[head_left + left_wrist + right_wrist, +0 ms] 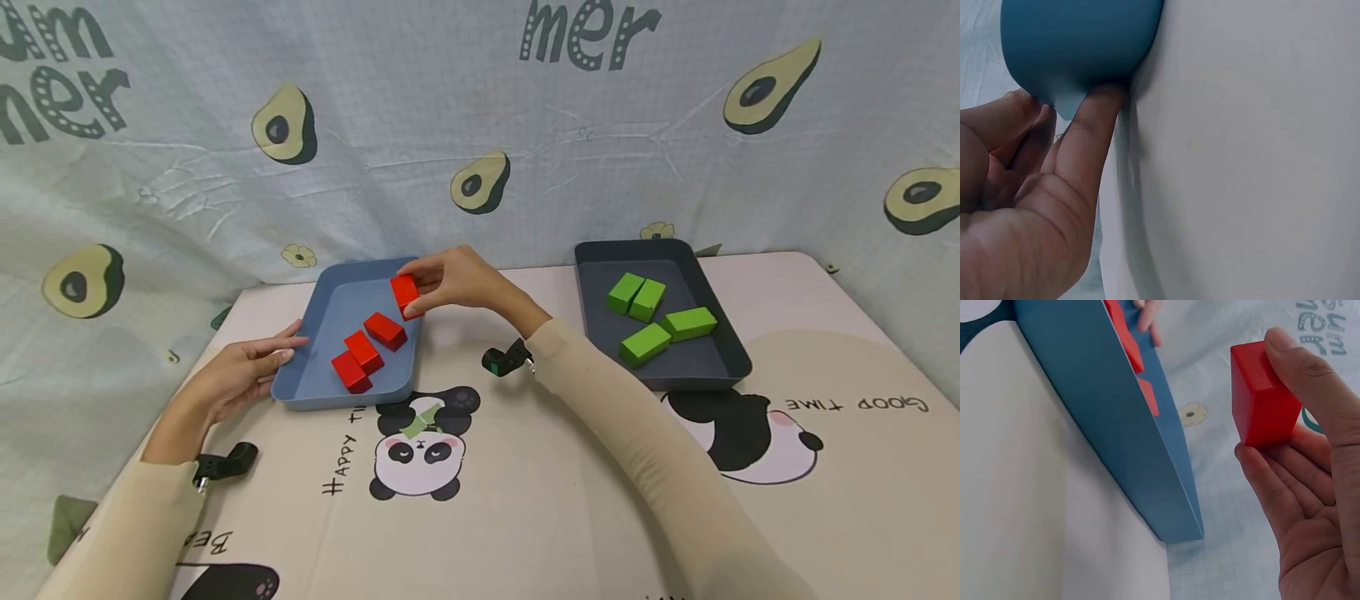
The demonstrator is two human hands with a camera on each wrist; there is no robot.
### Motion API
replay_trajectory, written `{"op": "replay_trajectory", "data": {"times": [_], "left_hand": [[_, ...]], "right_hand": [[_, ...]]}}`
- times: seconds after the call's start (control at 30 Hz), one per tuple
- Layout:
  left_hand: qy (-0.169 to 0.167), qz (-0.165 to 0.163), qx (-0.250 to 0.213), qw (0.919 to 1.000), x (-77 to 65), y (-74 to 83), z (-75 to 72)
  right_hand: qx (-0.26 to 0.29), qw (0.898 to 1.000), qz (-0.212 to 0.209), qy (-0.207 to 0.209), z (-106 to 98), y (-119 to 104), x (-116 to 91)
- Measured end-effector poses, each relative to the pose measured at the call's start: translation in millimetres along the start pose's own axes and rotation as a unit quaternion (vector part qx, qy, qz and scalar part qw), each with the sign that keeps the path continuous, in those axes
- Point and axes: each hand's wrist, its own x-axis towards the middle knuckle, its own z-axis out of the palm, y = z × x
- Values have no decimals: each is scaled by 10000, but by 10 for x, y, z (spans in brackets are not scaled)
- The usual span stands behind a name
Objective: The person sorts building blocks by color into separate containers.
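Observation:
A blue tray (300, 383) on the left holds several red blocks (364, 352) lying in a slanting row. My left hand (243, 371) holds the tray's left side, with its fingertips at the rim; in the left wrist view one finger (1088, 134) meets the tray's lower edge. Above the tray's far right part, my right hand (461, 279) pinches a red block (1263, 397) between thumb and fingers. In the right wrist view this block is raised clear of the tray wall (1110, 425).
A dark grey tray (663, 385) stands to the right with several green blocks (645, 344) in it. The table cover (525, 500) has panda prints. Behind the table hangs a cloth (405, 125) with avocado prints. A small black device (506, 358) is strapped at each wrist.

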Motion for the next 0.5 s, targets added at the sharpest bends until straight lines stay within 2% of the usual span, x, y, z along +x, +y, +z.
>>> {"op": "replay_trajectory", "data": {"times": [0.5], "left_hand": [[116, -106, 25, 9999, 6, 8, 11]], "right_hand": [[108, 9998, -34, -133, -15, 47, 42]]}}
